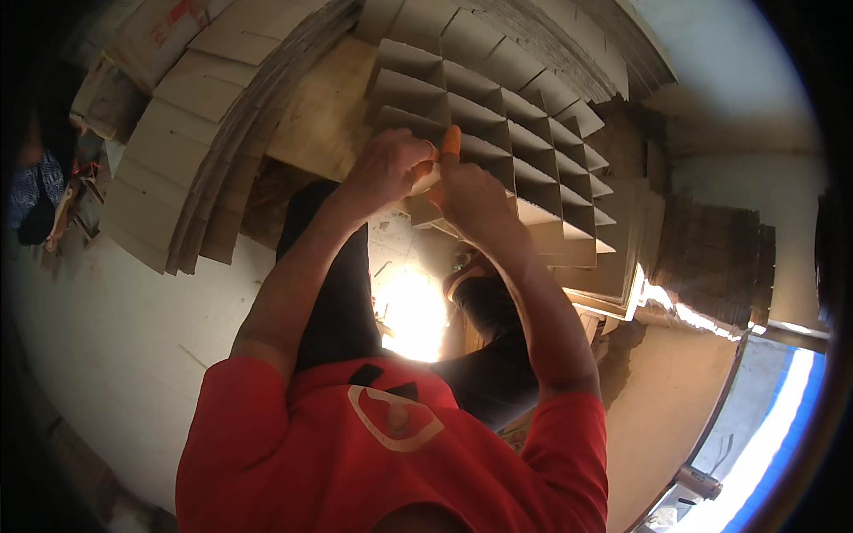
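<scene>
A grid of interlocked cardboard dividers (520, 147), grey-brown with rows of open cells, stands in front of me. My left hand (388, 166) is closed at its near left corner, fingers curled in against the cardboard. Right beside it, my right hand (477, 197) grips the same corner, the thumb pointing up in an orange finger cover. Another orange patch shows at the left fingertips. Between the two hands a small piece of the cardboard edge is visible; the rest of what the fingers pinch is hidden.
Stacks of slotted cardboard strips (169, 151) lean at the left. More cardboard strips (569, 44) lie behind the grid, and bundled cardboard (711, 258) stands at the right. A bright patch of light (413, 311) falls on the floor between my legs.
</scene>
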`<state>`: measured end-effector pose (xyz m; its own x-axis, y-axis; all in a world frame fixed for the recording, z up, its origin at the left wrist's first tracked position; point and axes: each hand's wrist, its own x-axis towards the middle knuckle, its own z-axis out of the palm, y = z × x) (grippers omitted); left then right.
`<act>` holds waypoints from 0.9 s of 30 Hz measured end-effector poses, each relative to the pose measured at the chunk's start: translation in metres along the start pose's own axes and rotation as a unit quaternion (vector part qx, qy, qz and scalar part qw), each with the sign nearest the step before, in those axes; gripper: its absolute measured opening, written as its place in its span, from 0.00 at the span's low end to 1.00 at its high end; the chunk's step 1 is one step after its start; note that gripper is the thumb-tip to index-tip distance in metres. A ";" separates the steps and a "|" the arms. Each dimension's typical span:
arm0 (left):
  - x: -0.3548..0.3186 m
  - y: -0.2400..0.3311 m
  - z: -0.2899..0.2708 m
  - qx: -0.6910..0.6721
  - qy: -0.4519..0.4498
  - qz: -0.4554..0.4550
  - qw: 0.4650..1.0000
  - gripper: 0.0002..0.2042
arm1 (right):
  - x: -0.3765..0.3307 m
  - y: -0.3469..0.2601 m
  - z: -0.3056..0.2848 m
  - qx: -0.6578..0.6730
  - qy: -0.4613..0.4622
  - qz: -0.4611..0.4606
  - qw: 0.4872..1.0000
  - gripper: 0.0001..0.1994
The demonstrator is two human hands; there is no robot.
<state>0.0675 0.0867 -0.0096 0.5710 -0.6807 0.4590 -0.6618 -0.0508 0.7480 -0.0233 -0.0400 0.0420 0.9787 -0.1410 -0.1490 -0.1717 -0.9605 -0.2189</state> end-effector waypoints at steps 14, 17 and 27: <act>0.050 0.009 0.010 0.191 -0.081 0.148 0.967 0.41 | 0.000 0.218 -0.030 -0.166 0.210 0.142 0.953 0.34; 0.081 -0.016 0.017 0.178 -0.107 0.147 0.967 0.39 | -0.022 0.163 -0.035 0.237 0.123 -0.079 0.960 0.32; 0.121 0.016 -0.009 0.294 -0.320 0.144 0.889 0.15 | -0.049 0.095 -0.040 -0.063 0.165 0.071 0.982 0.15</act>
<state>0.1306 0.0100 0.0622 0.0683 -0.9941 0.0838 -0.9829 -0.0526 0.1763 -0.0830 -0.1341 0.0672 0.9324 -0.3263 0.1553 -0.3149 -0.9445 -0.0941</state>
